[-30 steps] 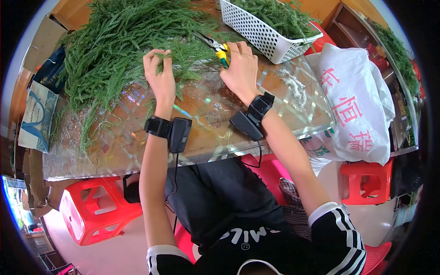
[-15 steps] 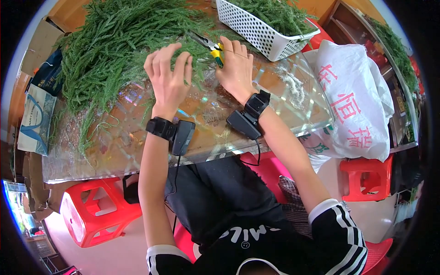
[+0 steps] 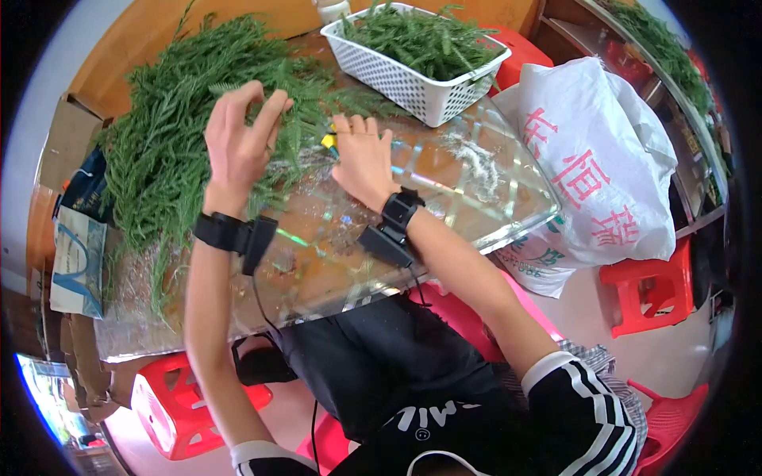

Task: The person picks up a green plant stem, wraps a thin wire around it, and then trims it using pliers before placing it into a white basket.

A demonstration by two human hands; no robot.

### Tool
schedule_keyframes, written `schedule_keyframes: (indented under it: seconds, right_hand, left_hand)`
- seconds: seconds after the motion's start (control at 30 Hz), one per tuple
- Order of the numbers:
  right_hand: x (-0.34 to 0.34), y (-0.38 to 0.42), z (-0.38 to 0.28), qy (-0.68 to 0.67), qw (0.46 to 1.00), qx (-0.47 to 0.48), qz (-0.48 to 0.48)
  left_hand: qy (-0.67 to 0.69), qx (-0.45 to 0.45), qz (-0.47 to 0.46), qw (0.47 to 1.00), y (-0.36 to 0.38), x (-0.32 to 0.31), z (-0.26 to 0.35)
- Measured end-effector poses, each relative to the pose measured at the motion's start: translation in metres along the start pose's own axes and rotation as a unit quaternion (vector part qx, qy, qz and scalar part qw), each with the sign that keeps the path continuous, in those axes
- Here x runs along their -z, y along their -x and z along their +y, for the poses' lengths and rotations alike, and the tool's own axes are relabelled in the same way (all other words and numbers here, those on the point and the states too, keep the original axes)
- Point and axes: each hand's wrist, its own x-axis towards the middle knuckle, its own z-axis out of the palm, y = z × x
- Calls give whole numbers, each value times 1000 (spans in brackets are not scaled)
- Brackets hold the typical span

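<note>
My left hand (image 3: 238, 147) hangs over the edge of a large heap of green artificial pine sprigs (image 3: 171, 143). Its fingers are bent but apart, and I see nothing held in them. My right hand (image 3: 363, 161) is wrapped round a pair of pliers, with part of a yellow and green handle (image 3: 329, 141) showing at its left side. The jaws are lost among the greenery. Both wrists wear black straps with a box and cable.
A white perforated basket (image 3: 432, 99) of sprigs stands at the back, near a white bottle (image 3: 333, 9). White powder (image 3: 479, 168) lies on the covered table (image 3: 317, 274). To the right is a white sack (image 3: 591, 174); red stools (image 3: 651, 297) stand around, and a paper bag (image 3: 78, 262) is at the left.
My view has shifted, so the basket and sack appear further left. My left hand has moved left over the heap. The right hand has turned, and less of the pliers shows.
</note>
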Motion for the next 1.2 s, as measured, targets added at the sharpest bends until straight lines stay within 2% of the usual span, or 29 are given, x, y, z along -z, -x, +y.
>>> schedule_keyframes:
  seconds: [0.17, 0.27, 0.43, 0.53, 0.57, 0.6, 0.67, 0.83, 0.93, 1.1, 1.2]
  right_hand:
    - [0, -1, -3, 9, 999, -16, -33]
    - [3, 0, -3, 0, 999, -8, -33]
    - [11, 1, -1, -10, 999, -15, -28]
    - [14, 1, 1, -33, 999, -15, -35]
    - [13, 1, 3, -30, 999, -17, -33]
    - [12, 1, 3, -29, 999, -11, -35]
    - [9, 0, 2, -31, 999, -1, -42]
    - [7, -1, 3, -36, 997, -11, -62]
    - [8, -1, 2, -20, 998, -6, -61]
    - [11, 0, 2, -19, 999, 0, -43]
    - [15, -1, 3, -36, 997, -6, -72]
  left_hand:
    - [26, -99, -33, 994, -89, -13, -13]
    - [-40, -61, -18, 997, -131, -41, -14]
    - [-24, -17, 40, 999, -156, -122, -42]
    - [-24, 182, 6, 983, -154, -164, -39]
    - [-20, 182, 8, 983, -150, -181, -38]
    - [69, 276, 6, 959, -146, -199, -38]
    - [242, 449, -4, 860, -137, -226, -38]
    - [280, 499, -81, 816, -131, -249, -30]
    - [301, 509, 0, 806, -128, -235, -27]
    - [289, 496, 49, 817, -124, -230, -29]
    - [403, 533, -154, 728, -115, -238, -35]
